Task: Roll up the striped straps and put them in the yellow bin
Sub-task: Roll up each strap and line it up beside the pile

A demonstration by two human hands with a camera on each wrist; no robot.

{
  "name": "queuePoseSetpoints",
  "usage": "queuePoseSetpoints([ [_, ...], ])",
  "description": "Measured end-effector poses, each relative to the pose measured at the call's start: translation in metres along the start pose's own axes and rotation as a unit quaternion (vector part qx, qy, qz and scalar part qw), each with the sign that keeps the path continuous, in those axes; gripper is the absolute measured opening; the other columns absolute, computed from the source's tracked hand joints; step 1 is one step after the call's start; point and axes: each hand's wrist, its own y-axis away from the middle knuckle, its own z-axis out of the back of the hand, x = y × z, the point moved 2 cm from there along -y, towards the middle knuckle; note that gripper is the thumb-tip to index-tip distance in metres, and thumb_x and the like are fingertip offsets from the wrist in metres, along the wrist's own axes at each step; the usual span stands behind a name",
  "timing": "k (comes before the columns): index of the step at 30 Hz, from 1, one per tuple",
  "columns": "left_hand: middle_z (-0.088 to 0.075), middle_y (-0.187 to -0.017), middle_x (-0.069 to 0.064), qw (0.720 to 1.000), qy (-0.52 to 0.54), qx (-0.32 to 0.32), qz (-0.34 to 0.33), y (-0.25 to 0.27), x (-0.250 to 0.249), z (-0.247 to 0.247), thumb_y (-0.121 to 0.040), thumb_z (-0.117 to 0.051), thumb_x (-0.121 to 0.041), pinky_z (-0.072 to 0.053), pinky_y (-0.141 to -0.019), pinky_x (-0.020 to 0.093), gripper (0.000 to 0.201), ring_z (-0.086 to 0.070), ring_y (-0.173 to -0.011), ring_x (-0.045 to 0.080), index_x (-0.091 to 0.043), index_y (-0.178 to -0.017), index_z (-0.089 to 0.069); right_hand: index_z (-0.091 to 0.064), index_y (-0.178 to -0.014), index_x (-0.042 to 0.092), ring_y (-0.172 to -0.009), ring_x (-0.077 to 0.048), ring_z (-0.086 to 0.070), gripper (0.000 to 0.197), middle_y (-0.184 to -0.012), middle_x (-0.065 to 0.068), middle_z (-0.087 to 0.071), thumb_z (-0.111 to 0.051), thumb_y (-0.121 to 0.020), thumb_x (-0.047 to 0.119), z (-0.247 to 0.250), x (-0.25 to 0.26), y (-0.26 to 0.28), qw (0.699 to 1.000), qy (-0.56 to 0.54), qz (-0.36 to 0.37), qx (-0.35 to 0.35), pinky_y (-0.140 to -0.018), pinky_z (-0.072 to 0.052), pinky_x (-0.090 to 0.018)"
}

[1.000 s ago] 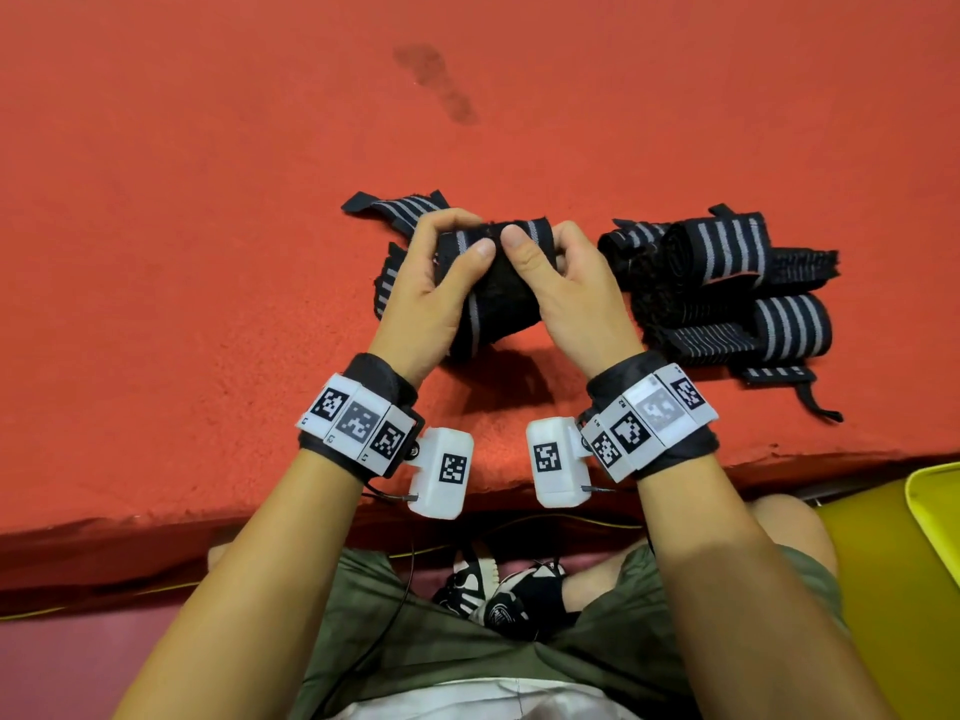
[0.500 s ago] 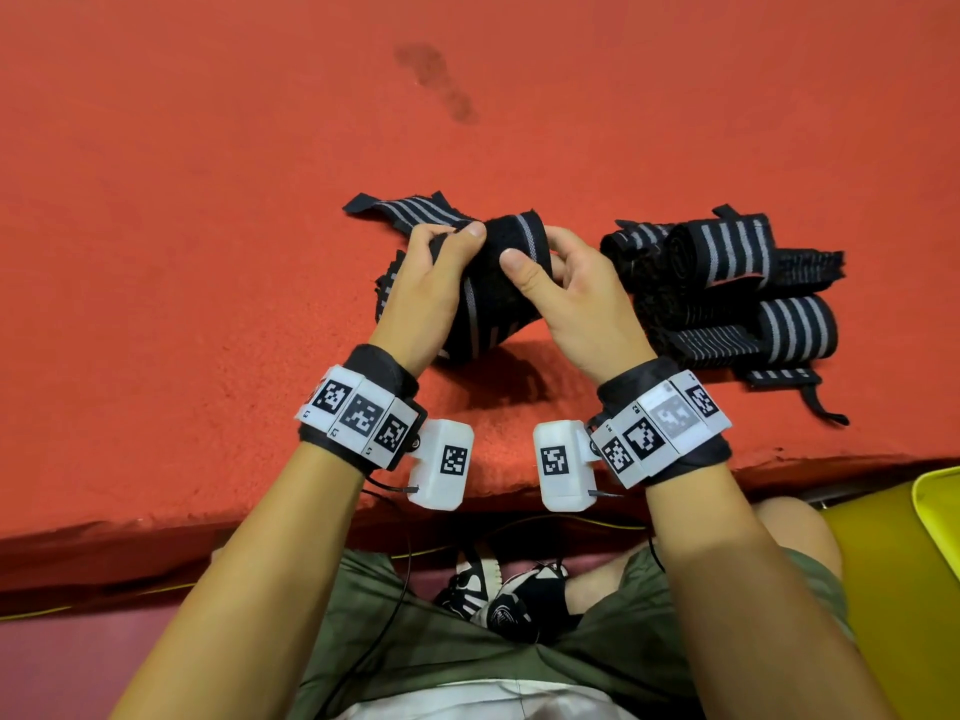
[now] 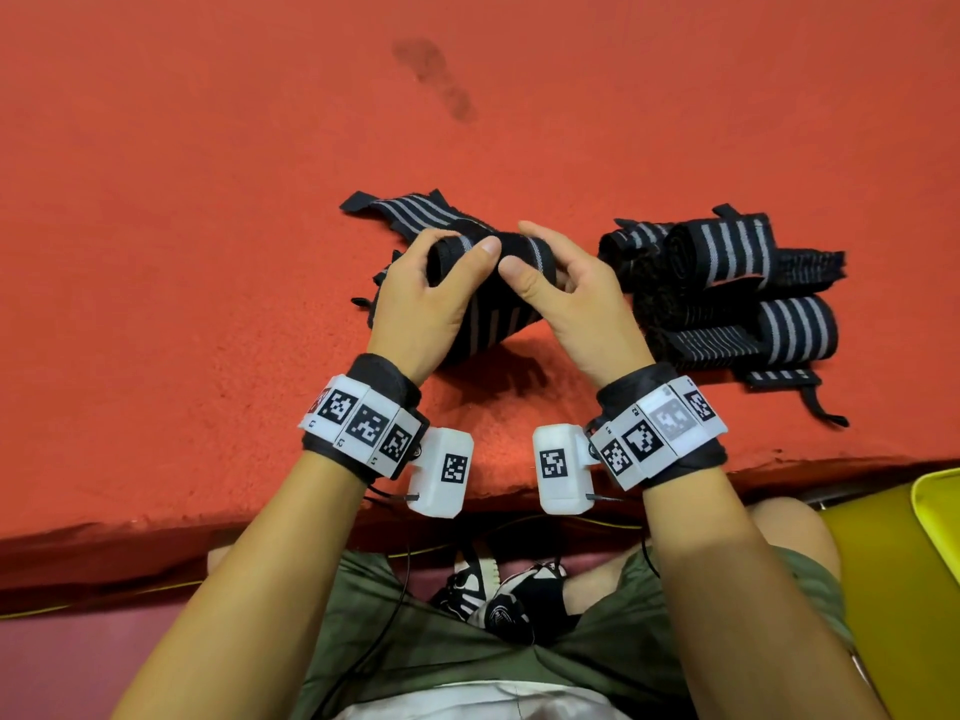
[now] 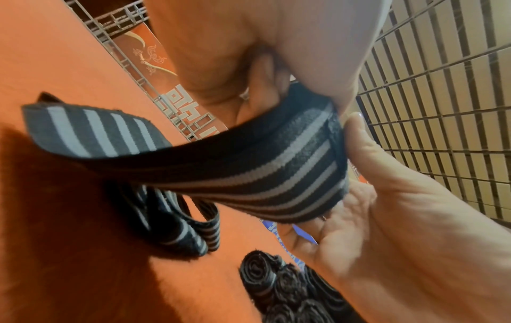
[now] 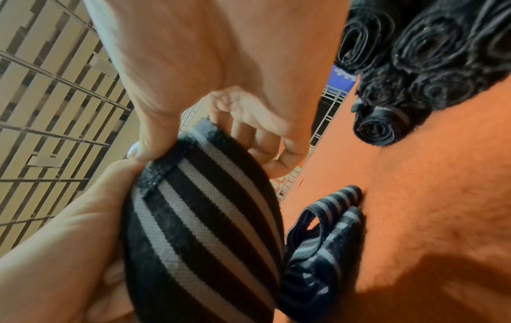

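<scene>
I hold a partly rolled black strap with grey stripes above the red table. My left hand grips its left side and my right hand grips its right side, thumbs meeting on the near face. Its loose tail runs back-left and lies flat on the table. Up close, the strap curves between both hands, the right thumb at its sewn edge. Another loose striped strap lies folded under the hands. A corner of the yellow bin shows at lower right, below table level.
Several rolled striped straps are piled on the table just right of my right hand, one thin tail trailing toward the front edge. The table's front edge runs just behind my wrists. A wire grid wall stands beyond.
Both hands have turned the roll away from me, taking in more strap. The thumbs have shifted to the near face of the roll and the tail on the table is shorter.
</scene>
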Motion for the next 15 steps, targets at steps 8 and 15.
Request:
queuePoseSetpoints([
  [8,-0.077,-0.104,0.004,0.998,-0.018,0.009,0.063,-0.003,0.002,-0.001,-0.086,-0.053,-0.071,-0.051,-0.099,0.057,0.061,-0.072,-0.104,0.026,-0.016,-0.102,-0.073,-0.068,-0.123,0.018,-0.106,0.001,-0.067,0.029,-0.11,0.013,-0.075,-0.072,-0.096,0.029,0.001,0.0,0.001,0.998,0.051,0.042,-0.011,-0.096,-0.049,-0.02],
  [15,-0.079,-0.092,-0.002,0.996,-0.009,0.043,0.074,0.004,-0.01,-0.002,-0.106,-0.039,-0.051,-0.056,-0.087,0.046,0.05,-0.074,-0.091,0.016,-0.018,-0.098,-0.075,-0.071,-0.118,0.016,-0.107,-0.01,-0.071,0.029,-0.109,0.005,-0.077,-0.077,-0.091,0.025,0.007,0.003,0.004,0.999,0.017,0.042,-0.016,-0.099,-0.054,-0.031],
])
